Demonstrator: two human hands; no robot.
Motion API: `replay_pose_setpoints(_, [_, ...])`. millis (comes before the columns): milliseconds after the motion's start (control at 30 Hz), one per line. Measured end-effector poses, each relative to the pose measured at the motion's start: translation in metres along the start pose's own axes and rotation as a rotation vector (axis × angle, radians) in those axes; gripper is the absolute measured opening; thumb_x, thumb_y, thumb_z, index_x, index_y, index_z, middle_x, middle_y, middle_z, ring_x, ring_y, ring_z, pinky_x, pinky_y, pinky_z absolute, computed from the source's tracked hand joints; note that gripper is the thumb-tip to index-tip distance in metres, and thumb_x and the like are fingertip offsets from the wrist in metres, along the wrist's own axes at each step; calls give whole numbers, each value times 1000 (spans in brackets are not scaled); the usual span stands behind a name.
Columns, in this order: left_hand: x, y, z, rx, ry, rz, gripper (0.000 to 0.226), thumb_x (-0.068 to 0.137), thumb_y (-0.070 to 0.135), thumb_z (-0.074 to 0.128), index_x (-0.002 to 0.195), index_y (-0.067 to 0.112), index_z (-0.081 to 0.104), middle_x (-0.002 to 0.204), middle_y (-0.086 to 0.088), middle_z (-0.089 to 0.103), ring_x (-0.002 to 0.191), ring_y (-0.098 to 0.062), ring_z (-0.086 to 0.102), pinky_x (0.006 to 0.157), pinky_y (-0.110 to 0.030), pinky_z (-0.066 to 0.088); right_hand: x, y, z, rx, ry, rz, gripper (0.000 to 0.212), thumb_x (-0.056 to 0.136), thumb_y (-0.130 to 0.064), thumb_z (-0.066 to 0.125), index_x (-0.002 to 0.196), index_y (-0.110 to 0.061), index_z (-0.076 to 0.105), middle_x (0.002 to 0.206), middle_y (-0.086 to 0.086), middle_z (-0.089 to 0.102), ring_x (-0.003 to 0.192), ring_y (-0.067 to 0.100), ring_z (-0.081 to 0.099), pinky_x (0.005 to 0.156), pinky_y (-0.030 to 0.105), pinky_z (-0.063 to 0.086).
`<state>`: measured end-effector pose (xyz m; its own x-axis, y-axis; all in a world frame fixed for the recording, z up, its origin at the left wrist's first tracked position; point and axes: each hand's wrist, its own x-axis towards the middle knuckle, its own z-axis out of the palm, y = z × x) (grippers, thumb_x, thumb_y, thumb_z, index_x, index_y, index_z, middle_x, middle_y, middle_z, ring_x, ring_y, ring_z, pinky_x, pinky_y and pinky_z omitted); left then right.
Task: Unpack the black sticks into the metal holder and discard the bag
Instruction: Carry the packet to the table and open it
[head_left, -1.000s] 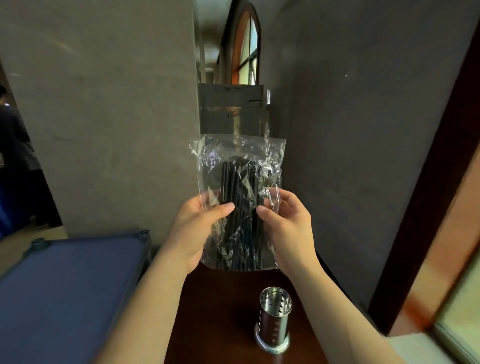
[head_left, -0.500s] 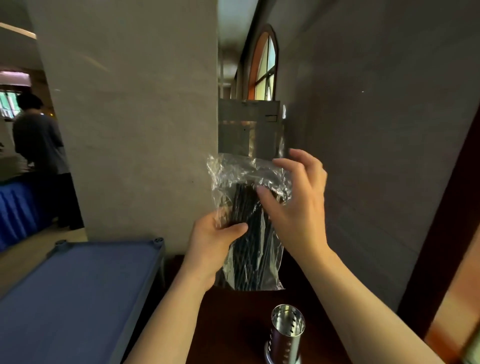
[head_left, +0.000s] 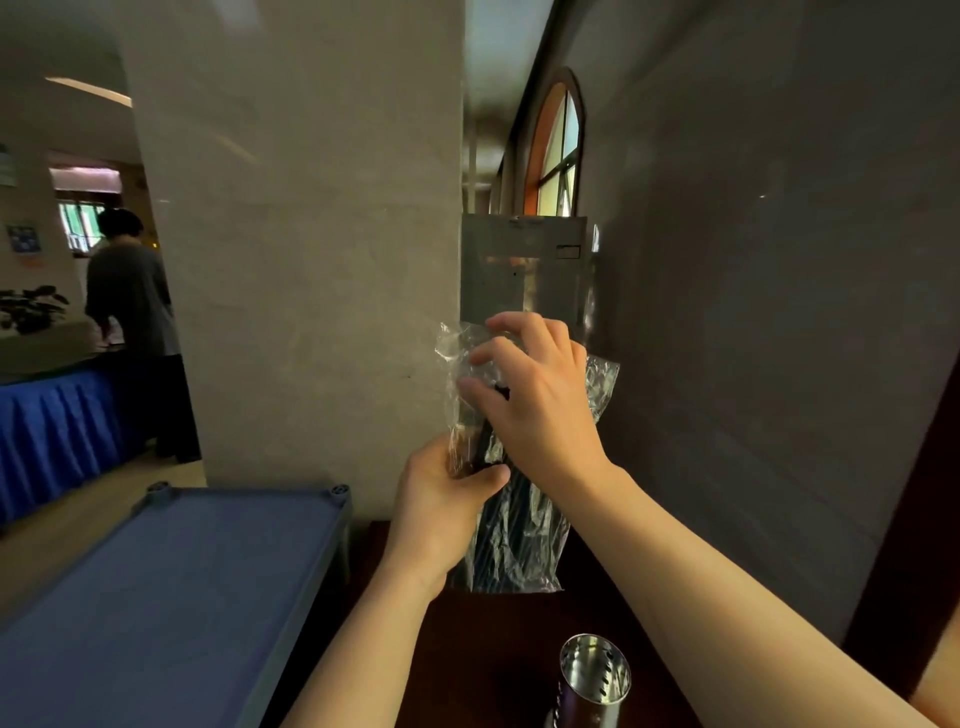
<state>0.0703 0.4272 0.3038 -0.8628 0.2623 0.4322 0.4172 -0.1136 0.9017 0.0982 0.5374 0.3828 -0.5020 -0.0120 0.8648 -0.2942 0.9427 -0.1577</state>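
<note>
The right hand (head_left: 540, 395) has climbed to the bag's (head_left: 519, 530) mouth, fingers pinching plastic; the left hand (head_left: 441, 504) clamps its middle. Black sticks (head_left: 485, 447) stand upright above the dark table (head_left: 493, 649), metal holder (head_left: 592, 680) below, beside a grey wall (head_left: 779, 312).

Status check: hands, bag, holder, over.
Left hand gripping clear plastic bag of black sticks mid-height. Right hand working the bag's top. Perforated metal holder empty on dark wooden table. Path clear.
</note>
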Motion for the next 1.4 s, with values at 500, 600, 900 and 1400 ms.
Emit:
replay_pose_setpoints(500, [0,-6,6,32,-3,-3,34,93,10,68,105,41,74,106,13,78,104,-1,71,91,-32,54,12,-5,-3,-42,45,-102,11,98,-15,57,96,-7,63,124,6,60,113,30,51,88,45,39])
replay_pose_setpoints(600, [-3,-10,7,17,12,-32,32,93,8,68,105,37,74,104,11,79,101,-3,72,88,-29,54,19,-3,-4,-36,68,-108,7,98,-12,57,97,-6,61,120,7,59,106,29,50,84,44,38])
replay_pose_setpoints(900, [-2,-18,4,-45,42,-111,33,93,3,68,107,32,75,105,7,80,101,-10,75,91,-36,59,45,11,-13,59,117,-124,11,99,-8,46,93,-6,56,89,8,59,79,31,52,68,52,45])
replay_pose_setpoints(1400, [10,-27,-16,-53,107,-158,36,91,2,71,118,26,72,107,9,79,102,-7,74,88,-27,60,53,31,-45,316,-154,21,79,76,-80,55,129,-21,57,116,-10,63,98,-2,59,77,8,44])
